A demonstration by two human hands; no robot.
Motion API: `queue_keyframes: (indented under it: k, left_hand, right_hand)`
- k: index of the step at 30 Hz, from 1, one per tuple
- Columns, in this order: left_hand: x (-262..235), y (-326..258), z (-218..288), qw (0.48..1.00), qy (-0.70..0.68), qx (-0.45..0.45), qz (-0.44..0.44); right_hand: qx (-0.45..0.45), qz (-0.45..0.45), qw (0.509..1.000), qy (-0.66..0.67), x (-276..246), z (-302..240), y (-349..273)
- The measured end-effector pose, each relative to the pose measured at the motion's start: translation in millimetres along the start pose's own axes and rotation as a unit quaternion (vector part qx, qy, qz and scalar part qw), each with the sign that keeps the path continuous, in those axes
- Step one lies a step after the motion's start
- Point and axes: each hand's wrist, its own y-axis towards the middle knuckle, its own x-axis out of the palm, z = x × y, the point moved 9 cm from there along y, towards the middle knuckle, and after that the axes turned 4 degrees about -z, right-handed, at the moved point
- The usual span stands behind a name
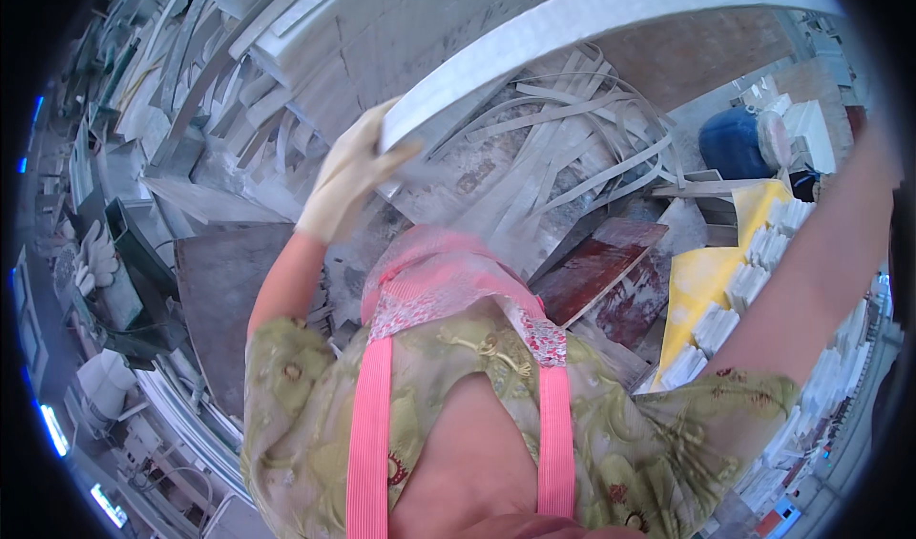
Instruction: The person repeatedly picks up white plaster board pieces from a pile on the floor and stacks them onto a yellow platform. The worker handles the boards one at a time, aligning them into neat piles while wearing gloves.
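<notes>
A long white strip-like panel (592, 14) spans the upper part of the view, its shape bowed by the lens. My left hand (348, 172), in a pale glove, is closed around the panel's near left end, with the thumb on the side facing me. From the lower right my bare right arm (801, 272) reaches out towards the far right rim. The right hand itself is lost at the dark edge, so its hold on the panel cannot be seen.
Loose pale strips (611, 157) lie tangled beyond my apron. A reddish-brown board (606, 267) is in front of me. To the right are a blue rounded container (733, 145), a yellow sheet (697, 281) and stacked white pieces (749, 296). Leftward stand a green bin (138, 238) and scrap panels.
</notes>
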Motion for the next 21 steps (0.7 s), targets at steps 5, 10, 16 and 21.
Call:
queue_keyframes:
  k: [5, 10, 16, 21]
  left_hand:
    - [-39.6, -54.5, -72.2, 0.993, 0.081, -0.072, -0.049]
    - [-2.7, -71.0, -158.6, 0.904, -0.197, -0.335, -0.18]
    - [24.3, -41.1, -196.7, 0.867, -0.247, -0.374, -0.218]
    - [42.3, -26.8, -214.2, 0.842, -0.242, -0.412, -0.252]
  right_hand:
    - [0.121, 0.043, 0.991, 0.024, 2.9, 175.4, 15.5]
    - [0.284, 0.097, 0.953, 0.043, 23.2, 398.0, -66.7]
    - [0.365, 0.109, 0.924, -0.027, 11.8, 538.4, -133.3]
    - [0.382, 0.107, 0.913, -0.093, -12.4, 568.7, -144.3]
